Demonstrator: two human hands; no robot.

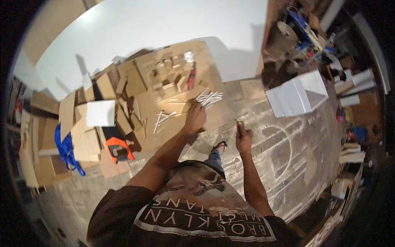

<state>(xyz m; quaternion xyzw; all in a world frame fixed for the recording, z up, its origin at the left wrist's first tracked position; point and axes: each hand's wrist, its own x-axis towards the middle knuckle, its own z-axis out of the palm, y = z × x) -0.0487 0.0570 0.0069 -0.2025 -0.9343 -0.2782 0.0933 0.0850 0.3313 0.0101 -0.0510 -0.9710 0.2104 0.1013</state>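
Hands are held well apart, left hand (195, 119) beside the white strips (209, 98) on the brown board (217, 114), right hand (244, 136) above the floor (271, 150), both grips unclear; strip handling is presumably in hand, a fingertip pinch being called for.

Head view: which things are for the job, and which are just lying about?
Probably for the job:
- white sticks by the left hand

Probably just lying about:
- orange-handled handsaw
- blue bundle
- white open box on the floor
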